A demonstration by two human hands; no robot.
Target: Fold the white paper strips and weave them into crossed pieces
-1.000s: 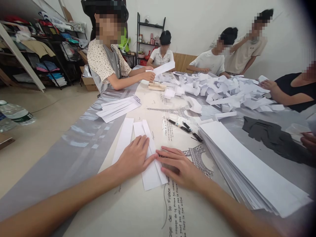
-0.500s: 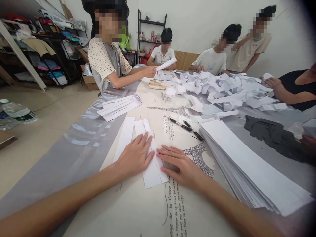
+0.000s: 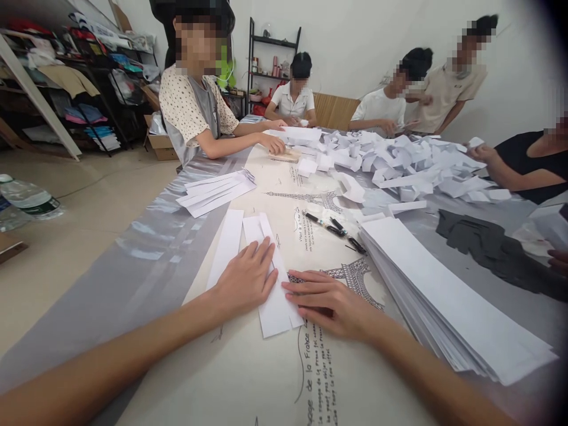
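Bare tablecloth (image 3: 248,384) at lower centre is open. Paper stack (image 3: 448,296) blocks right; pens (image 3: 337,228) and folded pile (image 3: 399,163) crowd upper centre.

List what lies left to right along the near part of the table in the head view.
Left hand flat on the folded paper strip → right hand beside the strip's right edge → tall stack of white strips.
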